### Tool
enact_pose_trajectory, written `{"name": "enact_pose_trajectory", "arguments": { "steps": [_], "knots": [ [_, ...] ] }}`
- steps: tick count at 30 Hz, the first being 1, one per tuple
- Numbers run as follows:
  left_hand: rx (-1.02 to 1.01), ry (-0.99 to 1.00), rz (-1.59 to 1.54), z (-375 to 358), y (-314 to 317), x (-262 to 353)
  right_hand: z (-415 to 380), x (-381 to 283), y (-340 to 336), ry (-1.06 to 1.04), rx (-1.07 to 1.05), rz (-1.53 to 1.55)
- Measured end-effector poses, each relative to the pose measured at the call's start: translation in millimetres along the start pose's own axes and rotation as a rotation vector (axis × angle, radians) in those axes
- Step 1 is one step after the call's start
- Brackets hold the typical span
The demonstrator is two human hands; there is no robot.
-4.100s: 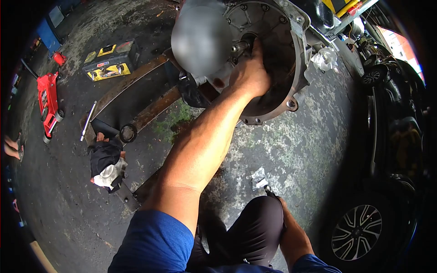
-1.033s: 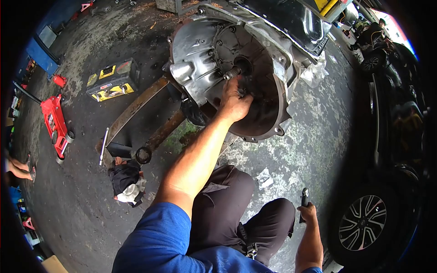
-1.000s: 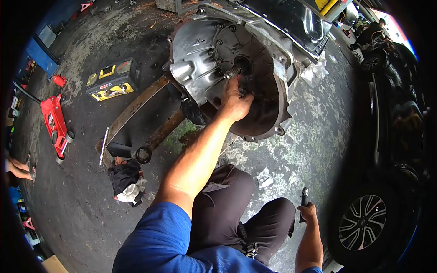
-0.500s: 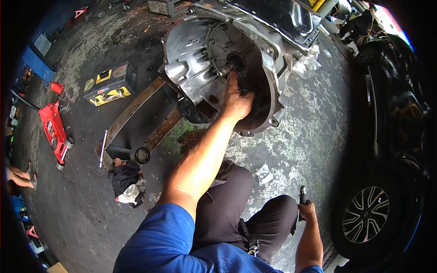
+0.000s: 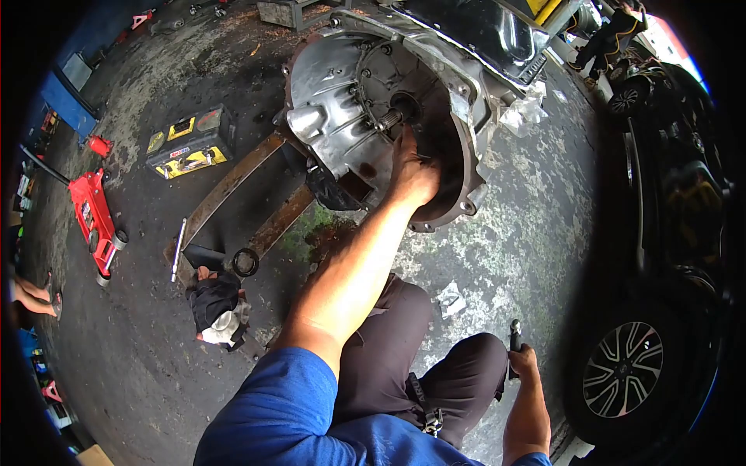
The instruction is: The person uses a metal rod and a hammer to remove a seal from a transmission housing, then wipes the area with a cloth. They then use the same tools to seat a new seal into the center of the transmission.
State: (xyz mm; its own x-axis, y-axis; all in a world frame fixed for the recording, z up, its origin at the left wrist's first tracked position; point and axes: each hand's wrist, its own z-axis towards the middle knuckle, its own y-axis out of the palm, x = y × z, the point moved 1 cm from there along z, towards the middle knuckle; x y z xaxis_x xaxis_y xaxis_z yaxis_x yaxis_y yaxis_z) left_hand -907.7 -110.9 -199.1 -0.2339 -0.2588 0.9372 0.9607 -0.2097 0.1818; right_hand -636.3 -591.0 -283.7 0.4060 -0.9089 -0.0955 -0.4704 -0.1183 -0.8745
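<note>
My left hand (image 5: 413, 177) reaches into the open bell housing (image 5: 325, 83) of a gearbox. One finger stretches up to the splined input shaft (image 5: 392, 118), its tip right at the shaft's underside. The other fingers are partly lost in the dark inside of the housing. Low at the right, beside my knee, my right hand (image 5: 524, 361) is closed around the dark handle of a ratchet (image 5: 515, 330), its metal head pointing up. Rusty steel support legs (image 5: 233, 179) extend from beneath the gearbox toward me.
A long metal bar (image 5: 179, 250), a black ring (image 5: 245, 262) and bundled rags (image 5: 220, 311) lie at the stand's near end. Left are a toolbox (image 5: 190, 142) and a red floor jack (image 5: 95, 213). A car wheel (image 5: 624, 370) stands close on my right.
The view has shifted slightly. My left hand has turned a little and stays by the shaft. A person in dark clothes shows more at the upper right. My right hand keeps the ratchet.
</note>
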Motion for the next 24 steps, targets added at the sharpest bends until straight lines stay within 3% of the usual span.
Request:
{"name": "enact_pose_trajectory", "arguments": {
  "steps": [4, 10, 24],
  "knots": [
    [-0.026, -0.001, 0.038, -4, -3, 15, 2, 0, 2, -0.01, 0.0, -0.013],
    [-0.035, 0.067, 0.57, -14, -8, 5, 5, 1, 4, -0.007, 0.002, -0.03],
    [-0.056, 0.179, 0.618, -11, -22, -3, 7, 6, 5, 0.007, 0.003, -0.003]
  ]
}}
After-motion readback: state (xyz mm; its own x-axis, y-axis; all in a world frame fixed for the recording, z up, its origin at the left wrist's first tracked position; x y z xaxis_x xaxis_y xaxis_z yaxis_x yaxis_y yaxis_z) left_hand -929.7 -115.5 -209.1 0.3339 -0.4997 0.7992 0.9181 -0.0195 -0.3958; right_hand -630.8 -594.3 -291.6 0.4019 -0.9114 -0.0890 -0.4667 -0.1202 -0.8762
